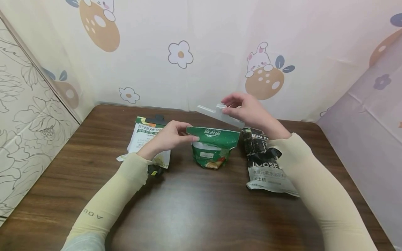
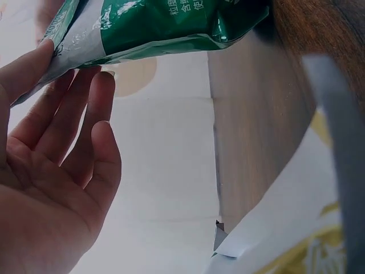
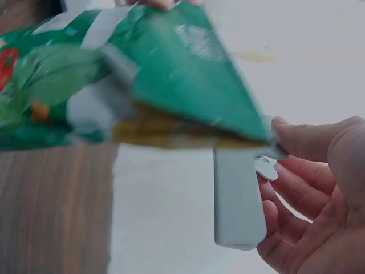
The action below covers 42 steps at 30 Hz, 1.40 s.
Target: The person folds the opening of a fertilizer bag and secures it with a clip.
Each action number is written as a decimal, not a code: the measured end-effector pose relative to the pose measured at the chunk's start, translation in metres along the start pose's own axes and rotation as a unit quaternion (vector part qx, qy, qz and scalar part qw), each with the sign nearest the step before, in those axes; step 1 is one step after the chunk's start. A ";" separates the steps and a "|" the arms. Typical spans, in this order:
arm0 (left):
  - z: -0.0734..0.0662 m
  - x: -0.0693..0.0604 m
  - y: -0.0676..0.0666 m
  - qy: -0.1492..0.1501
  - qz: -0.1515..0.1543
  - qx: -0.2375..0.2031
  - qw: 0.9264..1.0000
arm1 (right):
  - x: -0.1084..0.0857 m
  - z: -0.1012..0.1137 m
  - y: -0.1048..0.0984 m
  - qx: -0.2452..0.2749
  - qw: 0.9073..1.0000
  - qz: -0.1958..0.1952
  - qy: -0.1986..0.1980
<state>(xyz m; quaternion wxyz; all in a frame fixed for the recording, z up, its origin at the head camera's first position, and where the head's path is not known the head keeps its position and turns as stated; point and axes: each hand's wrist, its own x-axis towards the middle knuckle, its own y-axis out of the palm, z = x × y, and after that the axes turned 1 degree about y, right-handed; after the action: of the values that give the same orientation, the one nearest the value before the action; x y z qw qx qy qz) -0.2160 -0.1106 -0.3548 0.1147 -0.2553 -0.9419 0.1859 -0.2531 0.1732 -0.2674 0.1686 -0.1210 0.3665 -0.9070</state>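
A green bag [image 1: 215,137] with its top folded over stands at the middle of the table. My left hand [image 1: 174,134] pinches the left end of its top edge between thumb and fingers. Above and behind the bag, my right hand [image 1: 246,108] holds a pale grey sealing clip [image 1: 220,114] by its raised middle part. The clip appears apart from the bag in the head view. In the right wrist view the green bag [image 3: 171,74] hides part of the clip [image 3: 236,200]. The left wrist view shows thumb and fingertips on the bag's edge [image 2: 74,51].
On the left lies a white and green bag [image 1: 146,134] with a dark clip [image 1: 157,119] at its top. A black and grey bag [image 1: 267,174] lies to the right, under the right wrist. A patterned curtain [image 1: 213,69] hangs behind the brown table [image 1: 182,216].
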 end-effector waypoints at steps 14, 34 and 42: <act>0.000 0.000 0.000 0.005 0.001 0.007 1.000 | -0.020 0.039 0.007 -0.031 0.996 -0.008 -0.085; 0.001 0.002 0.001 0.005 -0.003 -0.001 1.000 | -0.029 0.040 0.024 -0.037 0.984 -0.065 -0.162; -0.001 0.002 0.001 0.002 0.000 -0.009 1.000 | -0.031 0.038 0.033 -0.043 0.986 -0.044 -0.155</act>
<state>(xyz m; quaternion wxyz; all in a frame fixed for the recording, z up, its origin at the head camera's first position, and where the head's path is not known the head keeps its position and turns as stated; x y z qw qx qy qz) -0.2169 -0.1088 -0.3545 0.1139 -0.2564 -0.9434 0.1767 -0.2049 0.1393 -0.2671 0.1782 -0.2833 0.3685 -0.8673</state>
